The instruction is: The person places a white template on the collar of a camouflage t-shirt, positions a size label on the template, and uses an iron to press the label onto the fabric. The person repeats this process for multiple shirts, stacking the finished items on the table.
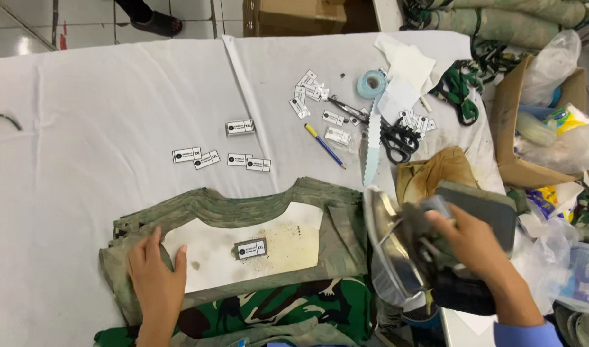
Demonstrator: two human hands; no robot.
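Step in hand: a size label is judged to be in the course of being heat-pressed into the neck of a camouflage shirt (pixel 320 212); the iron is held off to the side, tilted, its soleplate raised.
Table: a white cloth (pixel 82 115) is spread over it; the shirt lies at its near edge on a stack of further camouflage garments (pixel 275 315).
Shirt: laid flat, collar upward, with a scorched white backing sheet (pixel 281 244) inside the neck opening.
Iron (pixel 397 250): just right of the shirt, gripped by the right hand (pixel 465 241), fingers closed around the handle.
Left hand (pixel 154 273): pressed flat and open on the shirt's left shoulder, nothing grasped.
Next move: the soleplate would need to be lowered squarely onto the label, the fabric kept taut.
Label (pixel 251 248): small, dark-and-white, rectangular, resting mid-sheet.
Spare labels (pixel 220 157): scattered further back, near scissors (pixel 397 140) and a pencil (pixel 325 146).
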